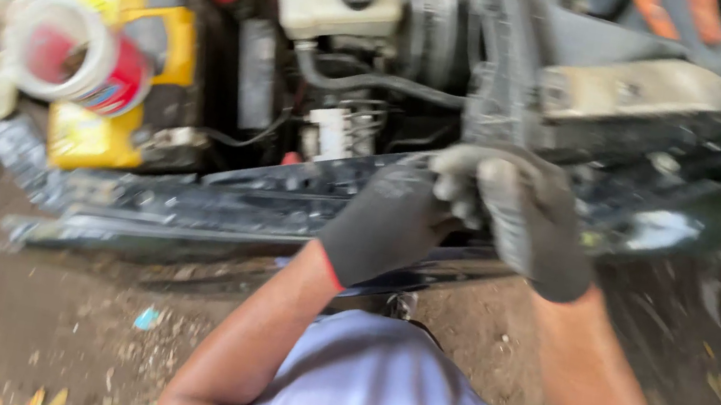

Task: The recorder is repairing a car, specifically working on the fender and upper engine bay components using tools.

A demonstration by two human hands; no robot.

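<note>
— Where are the hands?

— Both are gloved and pressed together on the front edge of the engine bay. The left hand point(391, 222) lies over the dark front crossmember point(217, 194), fingers curled onto its upper lip. The right hand point(517, 218) sits just beside it, touching it, fingers wrapped round something at the same lip.

— What is the grip holding?

— The right grip is closed tight, but on what I cannot tell (the picture is smeared by motion); it may be the rim of the crossmember or a small part on it. The left grip is narrow, bearing on the panel.

— How does the crossmember lie?

— Its long axis runs across the view, lower at the left and rising to the right, directly under both hands. Neither hand is nearer; they meet at one spot near the middle of it.

— And around them?

— A yellow battery point(109, 57) with a white roll of tape point(66, 50) on it sits well to the left; a pale fluid reservoir point(338, 6) stands beyond the hands. Below is dirt ground point(72, 321).
</note>
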